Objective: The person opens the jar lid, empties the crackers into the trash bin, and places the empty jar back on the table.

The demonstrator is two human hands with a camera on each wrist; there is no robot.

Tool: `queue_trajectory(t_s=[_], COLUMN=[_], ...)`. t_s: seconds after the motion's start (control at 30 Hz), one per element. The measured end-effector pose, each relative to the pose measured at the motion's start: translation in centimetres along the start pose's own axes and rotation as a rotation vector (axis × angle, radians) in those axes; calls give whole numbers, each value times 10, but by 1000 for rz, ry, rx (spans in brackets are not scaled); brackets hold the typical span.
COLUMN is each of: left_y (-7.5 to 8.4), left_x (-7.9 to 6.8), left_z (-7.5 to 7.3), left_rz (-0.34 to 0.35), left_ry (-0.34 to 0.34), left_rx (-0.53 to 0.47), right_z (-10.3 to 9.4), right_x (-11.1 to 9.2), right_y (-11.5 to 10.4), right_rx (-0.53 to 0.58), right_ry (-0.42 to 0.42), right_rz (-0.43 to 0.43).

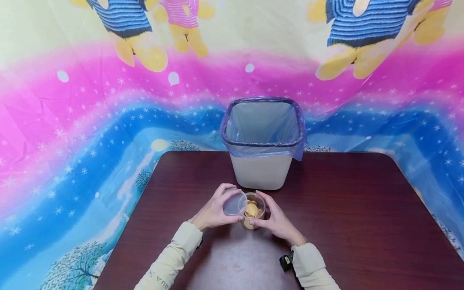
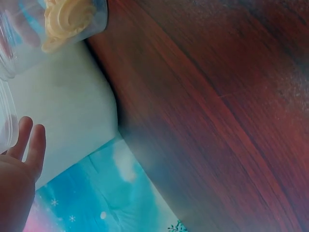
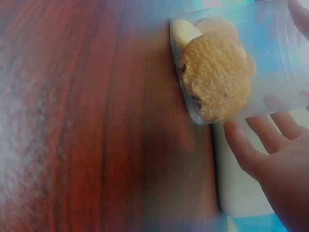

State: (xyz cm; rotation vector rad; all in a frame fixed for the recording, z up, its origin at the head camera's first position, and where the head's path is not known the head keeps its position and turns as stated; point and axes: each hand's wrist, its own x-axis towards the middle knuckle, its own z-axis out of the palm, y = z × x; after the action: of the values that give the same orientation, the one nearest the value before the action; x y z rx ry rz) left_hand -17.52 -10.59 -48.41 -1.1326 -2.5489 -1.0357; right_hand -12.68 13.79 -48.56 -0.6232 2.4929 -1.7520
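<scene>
A clear plastic jar (image 1: pixel 264 200) stands on the table with several golden cookies (image 1: pixel 252 209) inside. My right hand (image 1: pixel 278 222) grips the jar from its right side, thumb near the front and fingers behind. In the right wrist view one round cookie (image 3: pixel 216 77) with dark specks shows through the wall. My left hand (image 1: pixel 216 209) holds a round clear lid (image 1: pixel 235 203) between thumb and fingers, tilted at the jar's left rim. The left wrist view shows the lid's edge (image 2: pixel 7 116) by the fingers and a swirled cookie (image 2: pixel 70 19) in the jar.
Just behind the jar stands a pale waste bin (image 1: pixel 262 171) lined with a purple translucent bag (image 1: pixel 298 149). Everything sits on a dark red-brown wooden table (image 1: pixel 355 209). A printed cloth (image 1: pixel 203 92) with bears and snowflakes hangs behind and around the table.
</scene>
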Motion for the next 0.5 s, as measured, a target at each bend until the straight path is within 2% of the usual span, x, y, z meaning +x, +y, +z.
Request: queue_trajectory(t_s=[0.2, 0.5], left_y=[-1, -2], left_x=[1, -6], left_z=[-2, -8], left_rz=[4, -46], left_ry=[6, 20], left_rx=[30, 72], right_z=[-1, 0], right_x=[0, 1], right_y=[0, 0], right_rx=[6, 67], right_ry=[-2, -11], right_rz=[6, 10])
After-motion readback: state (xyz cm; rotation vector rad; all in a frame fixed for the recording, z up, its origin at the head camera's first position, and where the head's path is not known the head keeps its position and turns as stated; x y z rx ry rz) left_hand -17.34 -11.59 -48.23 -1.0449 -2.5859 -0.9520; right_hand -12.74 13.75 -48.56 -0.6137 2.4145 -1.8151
